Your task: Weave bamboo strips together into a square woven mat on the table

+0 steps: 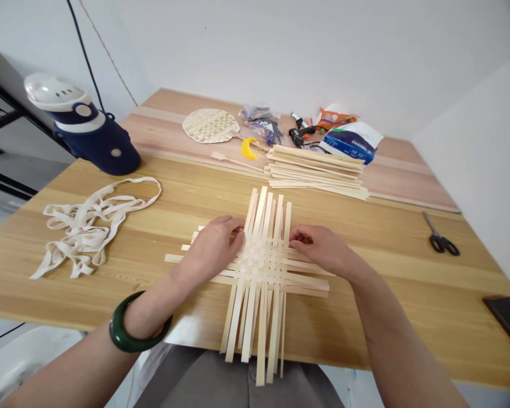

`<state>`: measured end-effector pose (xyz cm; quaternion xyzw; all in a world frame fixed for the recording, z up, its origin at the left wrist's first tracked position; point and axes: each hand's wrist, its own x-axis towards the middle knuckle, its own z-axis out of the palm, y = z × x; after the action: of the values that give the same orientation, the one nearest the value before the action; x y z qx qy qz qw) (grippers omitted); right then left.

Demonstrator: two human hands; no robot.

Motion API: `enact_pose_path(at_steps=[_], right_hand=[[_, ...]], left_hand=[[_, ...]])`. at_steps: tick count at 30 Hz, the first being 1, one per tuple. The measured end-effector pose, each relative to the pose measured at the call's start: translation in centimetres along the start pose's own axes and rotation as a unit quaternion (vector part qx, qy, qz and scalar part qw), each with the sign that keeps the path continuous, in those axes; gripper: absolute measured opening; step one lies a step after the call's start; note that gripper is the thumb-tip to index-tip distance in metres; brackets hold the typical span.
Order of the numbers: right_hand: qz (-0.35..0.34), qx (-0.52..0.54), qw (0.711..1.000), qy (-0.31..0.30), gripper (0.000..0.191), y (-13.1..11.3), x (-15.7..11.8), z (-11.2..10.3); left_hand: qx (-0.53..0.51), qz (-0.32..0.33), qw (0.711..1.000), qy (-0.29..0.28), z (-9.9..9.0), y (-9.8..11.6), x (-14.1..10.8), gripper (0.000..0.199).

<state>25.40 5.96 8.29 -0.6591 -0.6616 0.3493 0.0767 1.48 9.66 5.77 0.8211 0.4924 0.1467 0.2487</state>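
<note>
A loose mat of woven bamboo strips (259, 260) lies before me, its crossed centre tight and its long strip ends sticking out on all sides. At its left edge my left hand (216, 246) has thumb and fingers curled together on the strips, with a dark green bangle (121, 323) on that wrist. My right hand (317, 246) pinches at the right edge, around the end of a crosswise strip. Both hands partly cover the strip ends beneath them, so the exact strip in each pinch is hidden.
Behind the mat lies a stack of loose bamboo strips (317, 170). A woven fan (211, 126), a glue gun (297, 136) and a tissue pack (351, 144) sit farther back. White ribbon (97, 221) and a navy bottle (102, 144) are left; scissors (440, 238) and a phone (508, 320) right.
</note>
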Motion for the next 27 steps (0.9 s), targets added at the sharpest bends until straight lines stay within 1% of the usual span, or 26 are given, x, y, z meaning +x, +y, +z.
enact_pose_path(at_steps=[2,8,10,12,14,16,19,23,27], right_hand=[[0.008,0.003,1.000,-0.007,0.016,0.0,0.0,0.0],[0.025,0.004,1.000,-0.005,0.020,0.7,0.1,0.3],[0.028,0.002,1.000,-0.004,0.020,0.8,0.1,0.3],[0.030,0.001,1.000,-0.002,0.020,0.8,0.1,0.3],[0.029,0.005,1.000,0.004,0.021,0.7,-0.1,0.4],[0.022,0.014,1.000,0.011,0.022,0.6,-0.3,0.4],[0.013,0.027,0.999,0.013,0.023,0.5,-0.5,0.5],[0.017,0.048,0.999,-0.003,0.022,0.6,-0.6,0.6],[0.006,0.059,0.998,-0.005,0.021,0.8,-0.8,0.6]], left_hand=[[-0.014,0.003,1.000,-0.007,-0.3,-0.5,0.0,0.030],[0.003,-0.011,1.000,0.017,-1.8,-2.9,0.4,0.033],[0.003,0.005,1.000,0.011,-1.9,-3.5,0.4,0.031],[-0.004,0.040,0.999,-0.001,-1.7,-3.7,0.3,0.027],[-0.007,0.077,0.997,-0.020,-1.3,-3.7,0.3,0.025],[-0.004,0.093,0.995,-0.029,-0.9,-3.5,0.3,0.023],[-0.003,0.086,0.996,-0.038,-0.7,-3.0,0.4,0.019],[-0.013,0.084,0.994,-0.063,-1.2,-2.5,0.5,0.019],[-0.049,0.082,0.993,-0.066,-1.3,-2.3,0.1,0.018]])
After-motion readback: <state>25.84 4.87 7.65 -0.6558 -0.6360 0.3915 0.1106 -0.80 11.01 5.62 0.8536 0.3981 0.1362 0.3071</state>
